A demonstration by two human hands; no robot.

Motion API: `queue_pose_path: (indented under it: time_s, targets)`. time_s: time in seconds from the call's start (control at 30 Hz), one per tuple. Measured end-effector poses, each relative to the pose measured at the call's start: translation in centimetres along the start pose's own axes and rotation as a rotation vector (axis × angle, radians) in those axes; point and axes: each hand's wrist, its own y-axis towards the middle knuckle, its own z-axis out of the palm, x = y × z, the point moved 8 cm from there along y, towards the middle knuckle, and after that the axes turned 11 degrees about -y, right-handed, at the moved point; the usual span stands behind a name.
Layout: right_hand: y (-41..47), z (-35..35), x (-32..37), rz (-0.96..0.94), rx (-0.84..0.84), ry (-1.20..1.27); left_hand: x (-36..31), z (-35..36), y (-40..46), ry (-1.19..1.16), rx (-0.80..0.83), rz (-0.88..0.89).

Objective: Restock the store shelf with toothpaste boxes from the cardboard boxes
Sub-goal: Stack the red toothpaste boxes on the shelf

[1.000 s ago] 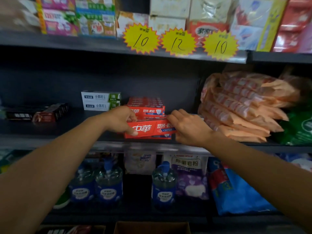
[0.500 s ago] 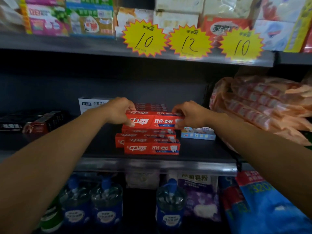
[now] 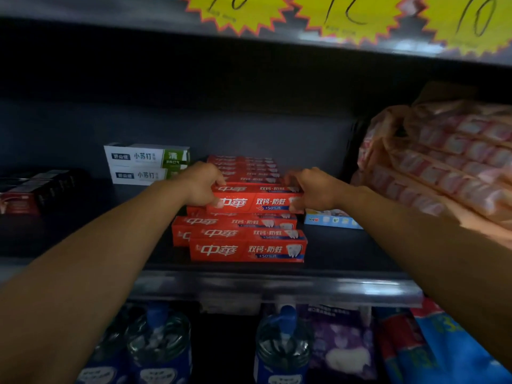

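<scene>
Head view: the step in hand looks like stacking. The left hand (image 3: 201, 184) and the right hand (image 3: 311, 189) each curl round one end of a red toothpaste box (image 3: 253, 199) at the centre of the frame, holding it level just above the red boxes already on the shelf (image 3: 360, 250). Whether it already rests on them cannot be told. Two more red boxes (image 3: 243, 239) lie nearer the shelf's front edge, slightly staggered, and a row of the same kind (image 3: 243, 167) runs back behind the held one.

The next move probably calls for lowering the box flat, squaring its ends with those beneath, then letting go with both hands without nudging the pile.

No cardboard box shows in this frame, so what remains in them cannot be judged. The shelf also holds two white-and-green boxes (image 3: 146, 164) at centre left, a small blue box (image 3: 329, 220) beside the right wrist, and pink packets (image 3: 443, 162) at right.
</scene>
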Motion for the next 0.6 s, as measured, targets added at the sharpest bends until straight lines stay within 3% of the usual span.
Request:
queue_pose_path:
  time_s: [0.6]
  targets:
    - [2.1, 0.3, -0.3, 0.057, -0.052, -0.160, -0.2, -1.0, 0.5, 0.166, -0.171, -0.004]
